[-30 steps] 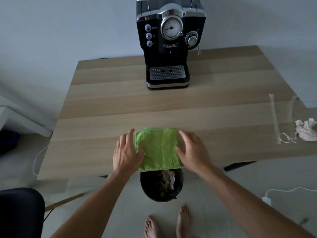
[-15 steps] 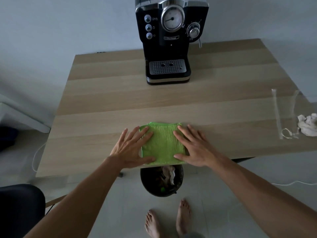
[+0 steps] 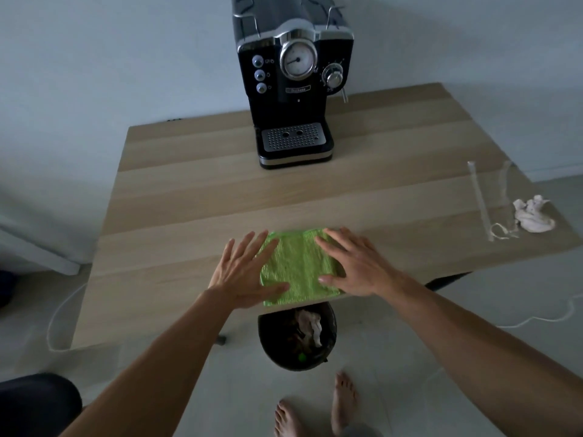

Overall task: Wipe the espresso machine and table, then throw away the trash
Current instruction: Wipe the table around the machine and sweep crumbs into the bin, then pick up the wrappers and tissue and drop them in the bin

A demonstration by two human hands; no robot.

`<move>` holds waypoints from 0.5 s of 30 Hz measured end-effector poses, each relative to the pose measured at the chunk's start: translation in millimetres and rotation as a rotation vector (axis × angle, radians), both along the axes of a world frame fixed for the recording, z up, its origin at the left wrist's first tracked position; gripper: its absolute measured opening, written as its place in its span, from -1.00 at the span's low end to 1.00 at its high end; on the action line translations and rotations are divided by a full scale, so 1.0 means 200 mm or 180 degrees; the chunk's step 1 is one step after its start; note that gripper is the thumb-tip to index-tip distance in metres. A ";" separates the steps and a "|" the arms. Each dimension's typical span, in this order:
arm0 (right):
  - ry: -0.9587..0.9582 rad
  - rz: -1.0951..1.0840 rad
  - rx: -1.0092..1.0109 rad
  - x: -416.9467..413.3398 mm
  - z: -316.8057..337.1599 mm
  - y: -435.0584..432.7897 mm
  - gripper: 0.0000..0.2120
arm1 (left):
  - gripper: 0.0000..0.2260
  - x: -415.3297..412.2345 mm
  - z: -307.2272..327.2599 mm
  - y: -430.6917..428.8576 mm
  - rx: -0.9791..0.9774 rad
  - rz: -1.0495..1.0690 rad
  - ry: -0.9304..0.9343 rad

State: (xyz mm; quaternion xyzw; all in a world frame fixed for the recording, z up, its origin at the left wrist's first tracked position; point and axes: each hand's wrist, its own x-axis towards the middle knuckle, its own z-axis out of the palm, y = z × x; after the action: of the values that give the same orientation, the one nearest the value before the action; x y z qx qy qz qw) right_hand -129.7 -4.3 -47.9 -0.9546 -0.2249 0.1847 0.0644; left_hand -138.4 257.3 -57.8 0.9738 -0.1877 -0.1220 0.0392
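Note:
A folded green cloth (image 3: 298, 269) lies flat at the near edge of the wooden table (image 3: 195, 197). My left hand (image 3: 243, 272) presses on its left side with straight, spread fingers. My right hand (image 3: 356, 266) lies flat on its right side in the same way. The black espresso machine (image 3: 293, 86) stands at the back middle of the table. Near the right edge lie a crumpled white tissue (image 3: 533, 212) and a clear plastic wrapper (image 3: 482, 203). A black trash bin (image 3: 298, 335) with paper waste inside sits on the floor under the near edge.
My bare feet (image 3: 315, 408) stand on the pale floor just behind the bin. A dark chair seat (image 3: 38, 402) shows at the bottom left. White cables (image 3: 53, 323) run along the floor on both sides. A wall rises right behind the machine.
Both hands went from holding the cloth's side edges to lying flat with fingers spread on top of it. The cloth stays at the near edge.

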 end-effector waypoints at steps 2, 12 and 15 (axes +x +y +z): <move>-0.0071 -0.0120 0.0005 -0.03 0.06 -0.03 -0.23 | -0.07 0.02 0.04 -0.03 -0.0066 -0.0078 -0.0074; -0.0443 -0.1099 0.0029 -0.12 0.26 -0.56 -0.16 | -0.02 0.23 0.23 -0.53 -0.0205 -0.0616 -0.0355; -0.0471 -0.1343 0.0066 -0.10 0.30 -0.79 -0.27 | -0.06 0.32 0.26 -0.77 -0.0303 -0.0742 -0.0406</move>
State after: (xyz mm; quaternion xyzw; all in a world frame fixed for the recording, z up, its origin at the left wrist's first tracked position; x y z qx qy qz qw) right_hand -149.9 -161.9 11.8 -0.9907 -0.0261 0.0942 0.0948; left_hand -73.6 102.7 -5.1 0.9483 -0.3072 -0.0545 0.0589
